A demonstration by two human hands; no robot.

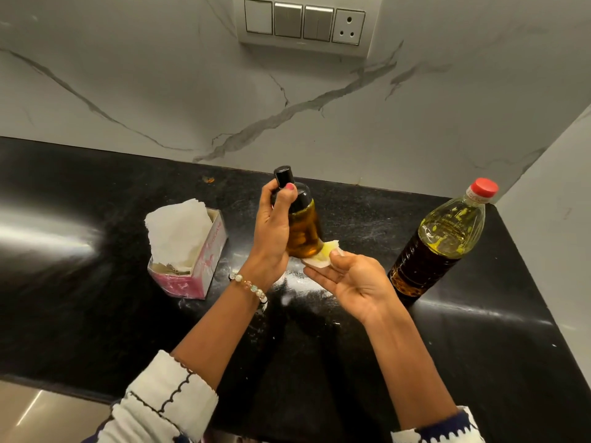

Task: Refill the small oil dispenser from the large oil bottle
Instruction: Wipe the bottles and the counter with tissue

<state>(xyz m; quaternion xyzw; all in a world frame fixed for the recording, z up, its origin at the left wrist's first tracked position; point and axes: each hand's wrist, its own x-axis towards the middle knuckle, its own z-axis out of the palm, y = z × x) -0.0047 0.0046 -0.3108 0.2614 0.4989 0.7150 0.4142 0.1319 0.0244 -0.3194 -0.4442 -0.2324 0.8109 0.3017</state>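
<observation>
**Refill looks done; wiping up remains**

A tissue box (188, 254) sits left on the tabletop (96, 308). The left hand (271, 235), grip curled round it, holds the capped, oil-filled small dispenser (303, 228) tilted above the tabletop. The right hand (348, 279) pinches an oily tissue (323, 255) at its base. The large oil bottle (441, 241) stands capped, right.
</observation>
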